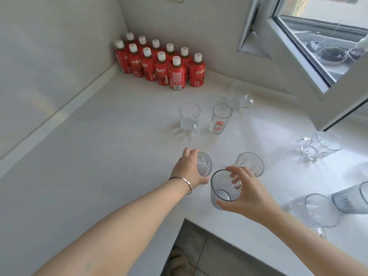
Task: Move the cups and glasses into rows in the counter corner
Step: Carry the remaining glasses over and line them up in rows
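My left hand (188,169) is wrapped around a small clear glass (205,165) standing on the white counter (111,156). My right hand (244,193) holds a ribbed grey tumbler (224,187) lifted just above the counter's front edge. Another clear glass (251,163) stands right behind that tumbler. Farther back stand a handled mug (189,117), a tall glass with red lettering (220,118) and a mug (240,95) near the wall. To the right are a mug on its side (318,145), a handled mug (320,210) and a ribbed tumbler on its side (350,199).
Several red juice bottles with white caps (159,63) stand in two rows in the counter corner. An open window sash (318,62) hangs over the right side of the counter. Below the counter's inner edge the tiled floor (211,255) shows.
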Demonstrator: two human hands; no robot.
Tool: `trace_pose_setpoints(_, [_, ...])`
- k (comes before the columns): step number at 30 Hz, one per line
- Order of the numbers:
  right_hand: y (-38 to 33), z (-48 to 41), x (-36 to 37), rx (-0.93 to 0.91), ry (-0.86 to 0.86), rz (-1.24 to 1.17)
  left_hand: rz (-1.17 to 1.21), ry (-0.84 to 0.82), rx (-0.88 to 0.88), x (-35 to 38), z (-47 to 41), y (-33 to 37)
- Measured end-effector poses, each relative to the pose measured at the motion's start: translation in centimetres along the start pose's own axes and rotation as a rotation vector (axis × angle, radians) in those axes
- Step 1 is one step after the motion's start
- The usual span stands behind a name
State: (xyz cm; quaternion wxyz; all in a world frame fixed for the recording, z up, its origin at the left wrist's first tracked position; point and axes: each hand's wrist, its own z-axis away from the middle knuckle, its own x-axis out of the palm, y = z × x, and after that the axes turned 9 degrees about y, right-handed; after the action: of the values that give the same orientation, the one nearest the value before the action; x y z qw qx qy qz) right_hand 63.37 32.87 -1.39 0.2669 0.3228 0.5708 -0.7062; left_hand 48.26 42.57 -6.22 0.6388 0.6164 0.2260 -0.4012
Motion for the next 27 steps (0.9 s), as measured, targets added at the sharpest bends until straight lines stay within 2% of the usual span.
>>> trace_pose_setpoints(3, [-2.0, -0.1, 1.3, -0.087, -0.039, 0.043, 0.127, 0.153, -0.167, -3.2, 4.2, -3.2])
trace_pose_setpoints(6, [-5.3, -0.3, 3.9, -0.181, -0.12, 0.072, 0.262, 0.39, -0.326, -7.4, 9.5, -7.5])
trace_pose_setpoints(13, [-16.8, 2.6, 14.0, -0.494, -0.375, 0.077, 0.2, 0.684, -0.695, -16.2, 24.2, -19.7])
trace_pose_setpoints(20, [-30.1, 13.7, 26.3, -0.759, -0.584, 0.088, 0.163, 0.987, -1.006, -23.2, 44.3, -29.9])
trace_pose_setpoints(27, [-40.4, 28.5, 39.6, -0.733, -0.691, 0.089, 0.159, 1.076, -1.165, -26.7, 63.3, -39.5])
